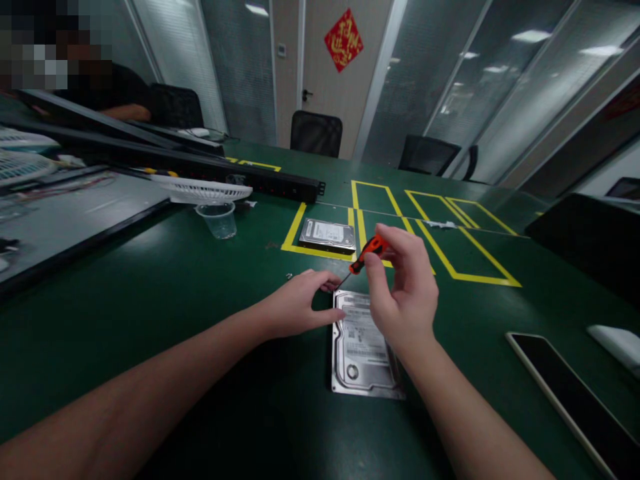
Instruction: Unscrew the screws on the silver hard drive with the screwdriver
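Note:
A silver hard drive (357,333) lies flat on the green table, its labelled face up. My right hand (407,287) is closed around the red and black handle of a screwdriver (369,253). The thin shaft slants down to the left and its tip meets the drive's far left corner. At that same corner is my left hand (300,303), thumb on the drive's left edge and fingers curled by the screwdriver tip. Those fingers partly hide the contact point. Tiny metal pieces, perhaps screws (289,275), lie left of the drive.
Beyond my hands, a second hard drive (327,233) sits inside a yellow taped outline. A clear plastic cup (217,220) and a long black bar (270,183) are at left. The phone (575,400) lies at right. Another person (120,93) sits at far left.

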`<action>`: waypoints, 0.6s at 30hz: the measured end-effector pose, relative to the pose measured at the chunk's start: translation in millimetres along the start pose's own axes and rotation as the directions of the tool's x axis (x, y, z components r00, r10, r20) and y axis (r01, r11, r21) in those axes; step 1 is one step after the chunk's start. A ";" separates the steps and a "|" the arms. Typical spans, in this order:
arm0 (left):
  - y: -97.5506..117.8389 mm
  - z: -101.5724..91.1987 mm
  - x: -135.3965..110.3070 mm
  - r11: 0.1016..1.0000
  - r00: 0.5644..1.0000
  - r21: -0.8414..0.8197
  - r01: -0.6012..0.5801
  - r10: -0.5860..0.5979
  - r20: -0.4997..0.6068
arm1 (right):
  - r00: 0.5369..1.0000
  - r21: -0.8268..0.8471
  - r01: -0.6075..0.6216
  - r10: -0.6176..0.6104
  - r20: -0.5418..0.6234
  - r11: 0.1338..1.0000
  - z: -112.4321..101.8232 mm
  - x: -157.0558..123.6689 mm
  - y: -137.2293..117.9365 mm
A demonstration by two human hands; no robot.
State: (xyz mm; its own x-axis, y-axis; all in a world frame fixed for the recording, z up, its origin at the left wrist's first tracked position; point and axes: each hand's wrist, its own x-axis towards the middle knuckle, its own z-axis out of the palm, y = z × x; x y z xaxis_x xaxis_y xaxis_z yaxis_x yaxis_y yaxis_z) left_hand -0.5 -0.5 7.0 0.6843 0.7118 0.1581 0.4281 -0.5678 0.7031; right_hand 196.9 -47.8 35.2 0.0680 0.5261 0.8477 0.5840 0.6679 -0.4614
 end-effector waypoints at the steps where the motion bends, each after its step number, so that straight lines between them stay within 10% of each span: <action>1: 0.0 -0.2 0.0 1.000 1.000 0.001 0.003 -0.003 0.004 | 1.000 -0.009 0.011 -0.011 -0.005 1.000 0.0 0.5 -0.3; 18: 1.1 -1.2 0.0 1.000 1.000 0.000 0.002 -0.002 0.011 | 0.999 0.000 -0.013 0.013 0.036 1.000 -0.1 0.2 -1.3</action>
State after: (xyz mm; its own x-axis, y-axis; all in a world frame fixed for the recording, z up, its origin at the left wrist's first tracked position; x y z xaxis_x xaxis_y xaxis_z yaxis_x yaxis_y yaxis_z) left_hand -0.8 -0.6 8.7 0.6898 0.7085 0.1491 0.4297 -0.5663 0.7033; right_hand 196.2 -48.6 36.0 0.0467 0.5536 0.8314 0.5828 0.6609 -0.4728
